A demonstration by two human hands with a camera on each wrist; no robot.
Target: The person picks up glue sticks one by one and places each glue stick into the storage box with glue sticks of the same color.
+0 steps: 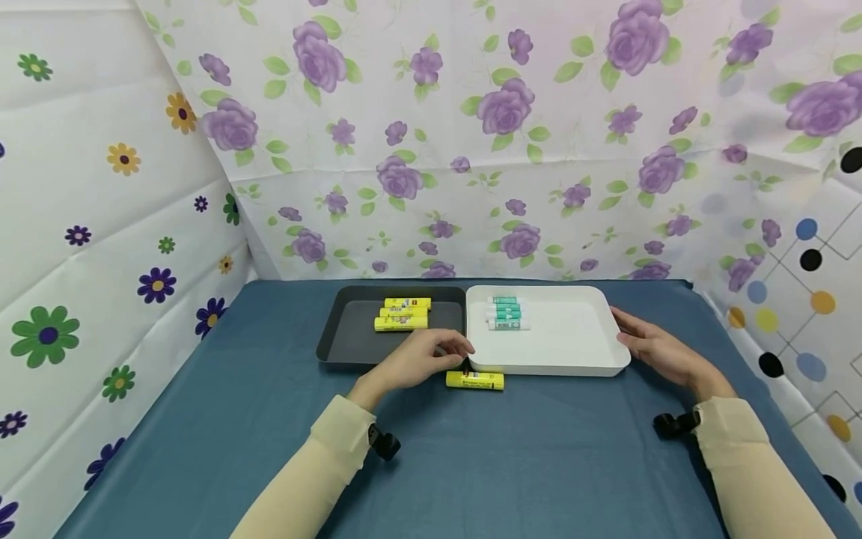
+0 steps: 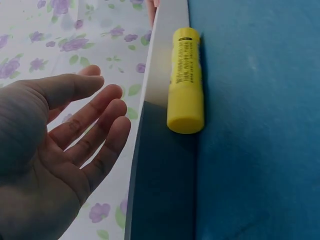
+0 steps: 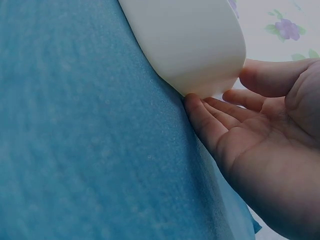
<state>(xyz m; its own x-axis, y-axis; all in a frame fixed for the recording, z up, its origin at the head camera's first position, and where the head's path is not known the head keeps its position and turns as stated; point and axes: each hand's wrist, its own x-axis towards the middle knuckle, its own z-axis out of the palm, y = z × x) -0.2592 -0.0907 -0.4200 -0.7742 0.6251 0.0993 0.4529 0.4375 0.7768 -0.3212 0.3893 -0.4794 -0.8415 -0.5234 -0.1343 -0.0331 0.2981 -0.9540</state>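
My left hand (image 1: pixel 419 358) hovers over the near edges where the two trays meet, its fingers loosely bent with nothing between them. Just below it a yellow glue stick (image 1: pixel 474 381) lies sideways on the cloth, close against the front wall of the white tray (image 1: pixel 572 329). My right hand (image 1: pixel 660 352) touches the right end of that tray. In the right wrist view the thumb (image 3: pixel 270 77) and fingertips (image 3: pixel 192 102) rest against its outer wall and corner. Several green-and-white glue sticks (image 1: pixel 508 314) lie in the white tray.
To the left a dark grey tray (image 1: pixel 350 337) adjoins the white one and holds three yellow glue sticks (image 1: pixel 401 323). Blue cloth (image 1: pixel 525 464) covers the table. A flowered curtain (image 1: pixel 431 150) hangs behind, with patterned sheets at both sides.
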